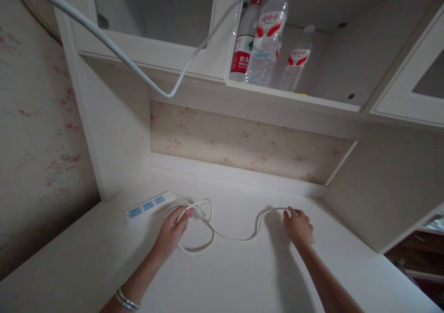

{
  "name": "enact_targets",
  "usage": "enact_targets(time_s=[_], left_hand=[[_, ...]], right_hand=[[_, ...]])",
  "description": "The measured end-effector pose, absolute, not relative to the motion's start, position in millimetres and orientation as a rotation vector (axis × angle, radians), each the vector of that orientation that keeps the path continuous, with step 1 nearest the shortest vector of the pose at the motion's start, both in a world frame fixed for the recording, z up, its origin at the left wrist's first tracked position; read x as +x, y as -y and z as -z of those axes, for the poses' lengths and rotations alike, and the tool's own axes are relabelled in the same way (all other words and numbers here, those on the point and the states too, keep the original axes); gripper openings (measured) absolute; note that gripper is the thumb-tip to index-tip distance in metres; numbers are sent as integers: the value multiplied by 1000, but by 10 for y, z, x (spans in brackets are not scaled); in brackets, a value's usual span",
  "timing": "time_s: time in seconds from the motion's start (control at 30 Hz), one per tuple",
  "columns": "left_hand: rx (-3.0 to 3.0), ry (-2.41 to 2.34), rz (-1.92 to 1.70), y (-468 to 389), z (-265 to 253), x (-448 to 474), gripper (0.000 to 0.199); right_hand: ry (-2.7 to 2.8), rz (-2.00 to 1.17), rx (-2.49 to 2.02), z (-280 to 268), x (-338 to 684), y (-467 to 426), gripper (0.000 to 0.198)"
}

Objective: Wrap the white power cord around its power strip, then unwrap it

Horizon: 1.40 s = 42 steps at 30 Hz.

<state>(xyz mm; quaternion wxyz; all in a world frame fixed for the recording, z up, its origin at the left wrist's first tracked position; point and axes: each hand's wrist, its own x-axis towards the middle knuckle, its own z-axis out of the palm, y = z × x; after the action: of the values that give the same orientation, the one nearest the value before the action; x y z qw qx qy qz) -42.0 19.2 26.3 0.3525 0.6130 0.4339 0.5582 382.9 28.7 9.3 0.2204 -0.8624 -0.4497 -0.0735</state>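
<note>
A white power cord runs across the white desktop between my two hands. Some loose loops of it lie by my left hand, whose fingers are closed around a part of the cord. Out to the right, my right hand pinches the cord farther along; whatever sits inside its palm is hidden. Just left of my left hand lies a white power strip with blue socket faces, and the cord leaves from its right end.
Above the desk, an open cabinet shelf holds several plastic bottles. A thick white cable hangs across the upper left. Side panels bound the desk, and flowered wallpaper covers the back.
</note>
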Motion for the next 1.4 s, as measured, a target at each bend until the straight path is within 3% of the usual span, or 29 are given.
enact_targets(time_s=[0.1,0.33,0.47,0.7,0.93,1.23,1.4], left_hand=[[1585,-1000,-1419,-170,-313,-401,38],[1515,-947,-1331,-144,-223,-347,41],[1416,-871,-1218,-69,-143,-285,44],[1350,-722,-866,83,-271,-225,43],[1821,-727,-671,197,-348,-166,39],[2191,-1338,-1040,-79,-185,-350,25],[2312,-1485,-1050,-172,-73,-402,26]], right_hand=[[1309,303,-2121,-31,3399,-251,42],[1270,-842,-1334,-15,1728,125,49],[1242,-1097,-1178,-89,1244,163,49],[1119,-1257,-1067,54,1374,62,43],[753,-1125,-1023,-50,1664,54,39],[878,-841,-1055,-38,1761,93,30],[949,-1020,-943,-60,1649,175,27]])
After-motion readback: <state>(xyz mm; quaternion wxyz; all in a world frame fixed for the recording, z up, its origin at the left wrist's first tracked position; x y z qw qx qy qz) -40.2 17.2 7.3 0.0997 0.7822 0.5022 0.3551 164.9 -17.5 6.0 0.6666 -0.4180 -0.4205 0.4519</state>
